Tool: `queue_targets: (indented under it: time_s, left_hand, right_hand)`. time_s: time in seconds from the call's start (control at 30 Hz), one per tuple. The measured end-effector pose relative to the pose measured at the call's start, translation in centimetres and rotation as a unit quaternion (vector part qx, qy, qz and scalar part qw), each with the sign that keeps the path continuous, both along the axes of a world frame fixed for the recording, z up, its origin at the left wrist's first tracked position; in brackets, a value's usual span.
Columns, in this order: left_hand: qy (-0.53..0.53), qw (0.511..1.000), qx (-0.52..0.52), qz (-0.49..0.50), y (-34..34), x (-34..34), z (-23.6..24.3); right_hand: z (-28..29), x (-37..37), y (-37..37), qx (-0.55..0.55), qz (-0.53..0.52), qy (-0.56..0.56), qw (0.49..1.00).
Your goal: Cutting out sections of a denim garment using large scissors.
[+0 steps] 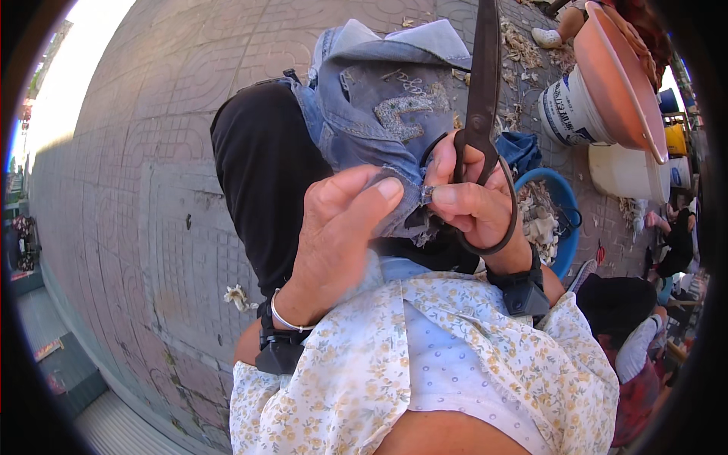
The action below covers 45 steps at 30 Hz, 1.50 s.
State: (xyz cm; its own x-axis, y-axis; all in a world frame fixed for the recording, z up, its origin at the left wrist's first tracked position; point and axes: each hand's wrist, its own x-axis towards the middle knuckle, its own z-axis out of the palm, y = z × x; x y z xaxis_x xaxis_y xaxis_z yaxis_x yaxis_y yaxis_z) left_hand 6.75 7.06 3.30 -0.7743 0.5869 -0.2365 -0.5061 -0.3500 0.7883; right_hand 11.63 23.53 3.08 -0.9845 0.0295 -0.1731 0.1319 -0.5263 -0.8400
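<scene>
At edge of knee (262, 148), opposite open paving (178, 144), clamps left hand (330, 224) and right hand (478, 201) fingers on frayed denim garment (350, 125); carries metal scissors (483, 83) in right.

Over a white top (459, 383), which is showing small bluish ring-like dots, a loose white shirt (326, 394) is hanging open, and it is displaying small yellowish-brown flowers with greyish leaves. The trousers (254, 167) are looking plain black. The left wrist (300, 301) is carrying a thin, pale bracelet (291, 325) and a black, angular strapped device (277, 356). The right wrist (508, 256) is carrying a similar black device (525, 297), also on a black strap (500, 279).
</scene>
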Motion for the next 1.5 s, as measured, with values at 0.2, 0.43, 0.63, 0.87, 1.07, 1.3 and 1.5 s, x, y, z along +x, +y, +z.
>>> queue_targets:
  time_s: [0.2,0.43,0.63,0.87,1.07,1.3,1.5]
  left_hand:
    - [0.049,0.995,-0.056,-0.066,-1.1,-0.5,-0.1]
    - [0.211,0.965,-0.139,-0.076,-0.7,-1.2,0.2]
    - [0.197,0.946,-0.216,-0.143,-1.0,-1.5,-0.1]
    - [0.073,0.989,-0.064,-0.111,-1.1,-0.9,-0.8]
    - [0.067,0.993,-0.066,-0.074,0.0,-1.3,0.1]
    - [0.14,0.987,-0.071,-0.038,-0.2,-1.5,-0.1]
    - [0.185,0.955,-0.148,-0.177,0.4,-2.4,0.5]
  right_hand:
    - [1.2,-0.3,0.3,0.148,0.01,-0.015,0.989]
    - [1.2,-0.6,1.3,0.383,0.01,0.112,0.917]
    - [0.2,-0.8,0.8,0.458,-0.053,0.167,0.871]
    - [-0.6,-1.5,0.2,0.414,-0.073,0.106,0.901]
    - [0.3,-1.9,1.0,0.401,-0.06,0.096,0.909]
    - [0.9,-2.1,1.2,0.376,-0.1,0.231,0.892]
    - [2.2,0.0,2.5,0.393,-0.191,0.284,0.854]
